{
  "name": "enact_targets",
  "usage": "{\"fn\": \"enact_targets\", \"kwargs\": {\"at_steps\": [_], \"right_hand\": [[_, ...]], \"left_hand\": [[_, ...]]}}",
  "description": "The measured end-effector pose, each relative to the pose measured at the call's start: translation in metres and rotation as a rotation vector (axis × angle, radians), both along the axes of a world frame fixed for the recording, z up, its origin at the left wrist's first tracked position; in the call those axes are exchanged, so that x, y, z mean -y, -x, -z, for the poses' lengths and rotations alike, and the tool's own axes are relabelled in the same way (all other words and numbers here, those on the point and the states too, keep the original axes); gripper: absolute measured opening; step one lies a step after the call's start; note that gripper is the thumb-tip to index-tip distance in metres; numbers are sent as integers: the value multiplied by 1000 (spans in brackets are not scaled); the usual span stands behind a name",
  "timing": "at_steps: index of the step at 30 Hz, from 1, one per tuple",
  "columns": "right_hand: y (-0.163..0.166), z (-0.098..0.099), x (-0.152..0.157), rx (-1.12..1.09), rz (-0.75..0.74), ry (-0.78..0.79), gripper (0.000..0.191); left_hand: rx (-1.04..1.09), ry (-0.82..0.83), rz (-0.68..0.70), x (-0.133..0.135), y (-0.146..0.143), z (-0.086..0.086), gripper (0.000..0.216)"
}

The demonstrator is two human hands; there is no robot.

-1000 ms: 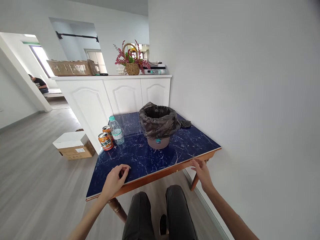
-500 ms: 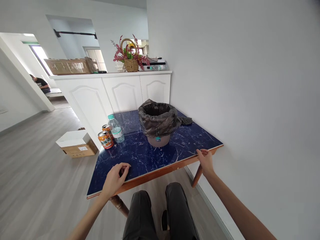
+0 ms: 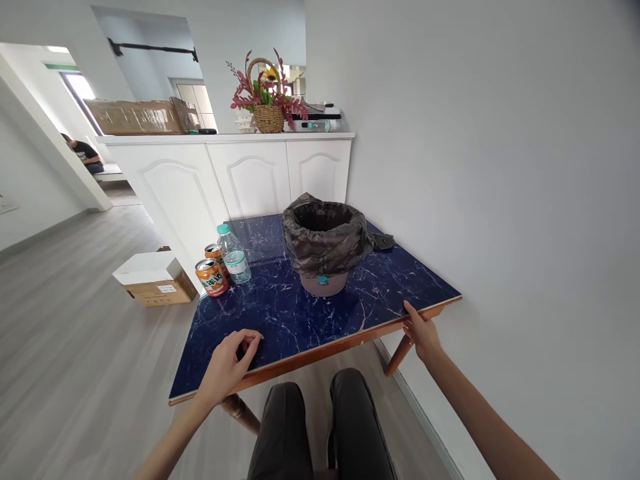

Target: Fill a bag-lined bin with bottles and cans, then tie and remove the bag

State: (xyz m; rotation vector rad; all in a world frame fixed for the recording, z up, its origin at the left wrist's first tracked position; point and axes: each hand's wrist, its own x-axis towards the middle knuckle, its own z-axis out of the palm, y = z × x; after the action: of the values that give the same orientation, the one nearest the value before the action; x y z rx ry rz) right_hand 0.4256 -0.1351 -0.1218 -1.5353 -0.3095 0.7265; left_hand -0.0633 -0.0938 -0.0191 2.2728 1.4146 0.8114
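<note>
My left hand rests on the near edge of a dark blue marbled table, fingers curled with the tips on the top. My right hand grips the table's near right edge, thumb above and fingers below. In the middle of the table stands a small bin lined with a dark plastic bag. Two orange drink cans and a clear water bottle stand at the left side. My legs show below the table.
A white wall runs close along the right. Behind the table stands a white cabinet carrying a flower basket and cardboard boxes. A carton lies on the grey wood floor at left. A person sits far off.
My right hand moved from the top near the front edge to the right corner and closed on the edge. The left hand stayed put. The view shifted slightly.
</note>
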Motion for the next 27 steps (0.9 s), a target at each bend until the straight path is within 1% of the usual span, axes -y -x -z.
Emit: {"fn": "enact_targets", "kwargs": {"at_steps": [3,5,6,7,9,10,12,13,15,17,19,20,22,24,25,27], "right_hand": [[-9,0,1,-19,-64,92,57],[-21,-3,1,-31,-144,170,55],[-29,-7,0,-45,-215,242,55],[-38,-12,-1,-55,-349,365,58],[-55,-27,-3,-5,-592,577,62],[-62,-37,-5,62,-686,651,64],[-71,-64,-12,229,-772,696,63],[-71,-79,-18,302,-781,679,61],[-64,-114,-34,416,-776,575,55],[-47,-154,-56,515,-774,391,48],[-25,-197,-80,488,-791,249,43],[-13,-218,-91,462,-763,181,42],[9,-255,-109,426,-649,62,45],[27,-282,-122,455,-593,24,53],[35,-292,-125,483,-598,26,57],[47,-301,-129,493,-639,59,63]], "left_hand": [[-69,63,50,-12,1,-2,40],[-121,100,57,-23,1,1,39],[-139,113,43,-28,0,3,39],[-154,123,20,-33,-1,5,38],[-176,129,-25,-42,-4,10,35],[-183,131,-34,-46,-6,12,33],[-191,136,-39,-52,-9,11,31],[-196,144,-37,-54,-11,9,30],[-210,174,-35,-56,-14,2,29],[-232,232,-46,-58,-18,-7,29],[-255,320,-63,-59,-23,-18,28],[-264,364,-68,-60,-25,-24,27],[-275,435,-66,-61,-31,-38,25],[-271,485,-32,-63,-34,-54,24],[-263,512,-4,-64,-35,-63,24],[-244,556,55,-65,-35,-85,25]]}}
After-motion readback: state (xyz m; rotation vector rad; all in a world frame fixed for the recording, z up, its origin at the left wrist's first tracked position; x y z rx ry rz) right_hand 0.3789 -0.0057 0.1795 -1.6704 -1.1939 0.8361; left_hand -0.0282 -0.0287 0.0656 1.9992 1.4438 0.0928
